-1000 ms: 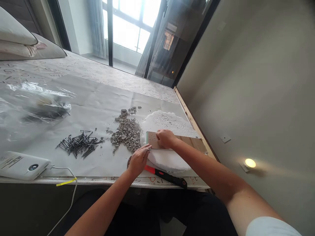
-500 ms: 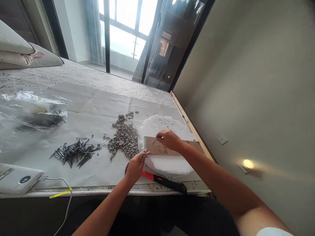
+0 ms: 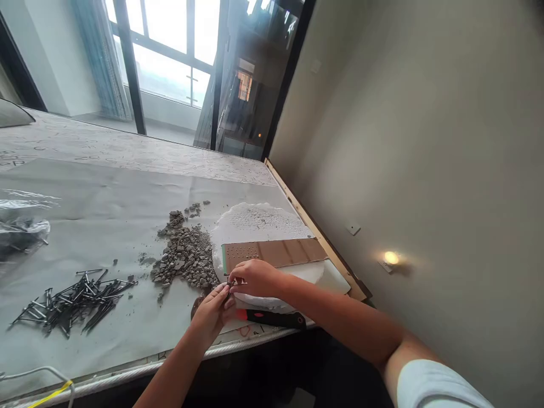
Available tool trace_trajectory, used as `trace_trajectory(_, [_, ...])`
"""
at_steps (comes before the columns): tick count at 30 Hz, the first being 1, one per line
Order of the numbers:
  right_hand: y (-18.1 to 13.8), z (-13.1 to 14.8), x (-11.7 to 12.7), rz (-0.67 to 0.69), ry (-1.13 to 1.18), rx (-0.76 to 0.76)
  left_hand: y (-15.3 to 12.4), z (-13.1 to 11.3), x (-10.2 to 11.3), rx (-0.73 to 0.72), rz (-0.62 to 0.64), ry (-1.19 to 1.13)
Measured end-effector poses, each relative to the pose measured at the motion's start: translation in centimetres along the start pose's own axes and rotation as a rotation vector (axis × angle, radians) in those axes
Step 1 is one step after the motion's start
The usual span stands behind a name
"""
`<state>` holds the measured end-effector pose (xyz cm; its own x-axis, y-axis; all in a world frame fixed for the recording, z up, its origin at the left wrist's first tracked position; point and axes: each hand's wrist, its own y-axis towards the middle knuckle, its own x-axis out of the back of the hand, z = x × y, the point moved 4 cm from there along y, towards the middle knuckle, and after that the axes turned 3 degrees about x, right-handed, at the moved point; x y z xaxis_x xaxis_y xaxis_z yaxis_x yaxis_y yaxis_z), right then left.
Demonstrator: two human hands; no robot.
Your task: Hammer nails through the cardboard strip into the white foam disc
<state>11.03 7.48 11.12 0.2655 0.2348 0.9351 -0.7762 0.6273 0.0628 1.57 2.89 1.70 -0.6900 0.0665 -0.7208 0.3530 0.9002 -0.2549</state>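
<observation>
My left hand [image 3: 210, 313] is closed around one or more dark nails [image 3: 229, 281], just in front of the brown board; how many is hidden by the fingers. Fingertips of my right hand [image 3: 257, 279] pinch at the same nails, touching the left fingers. Behind the hands lies the brown board [image 3: 289, 253], its left end dotted with rows of small holes or nail heads and edged in green. It rests on a rough white foam slab [image 3: 259, 218]. A tool with a red and black handle [image 3: 274, 318] lies under the foam's near edge, its head partly behind my left hand.
Grey gravel [image 3: 187, 252] is heaped left of the foam. Farther left is a pile of long nails [image 3: 76, 300], with a clear plastic bag [image 3: 23, 232] behind it. A wooden rail [image 3: 306, 212] borders the wall on the right. A white cable [image 3: 42, 369] crosses the near left corner.
My right hand has moved from over the board's dotted end down to my left hand, where the fingers now meet. The view has swung to the right.
</observation>
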Motion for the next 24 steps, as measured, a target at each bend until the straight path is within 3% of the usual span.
trace_trajectory(2, [-0.5, -0.7, 0.3, -0.133, 0.221, -0.082, 0.1, 0.0, 0.1, -0.004, 0.004, -0.026])
trace_trajectory(4, [-1.3, -1.8, 0.3, -0.258, 0.596, -0.186, 0.1, -0.1, 0.3, -0.016, 0.006, -0.042])
trace_trajectory(7, [-2.3, -3.0, -0.5, -0.267, 1.013, -0.28, 0.1, 0.0, 0.3, -0.016, 0.019, -0.054])
trace_trajectory(15, [-4.4, -1.7, -0.9, -0.202, 1.546, -0.172, 0.3, 0.2, 0.3, -0.018, 0.032, -0.033])
trace_trajectory(24, [-5.6, 0.3, -1.2, -0.207, 1.644, -0.196, 0.4, 0.5, 0.5, 0.05, 0.042, 0.007])
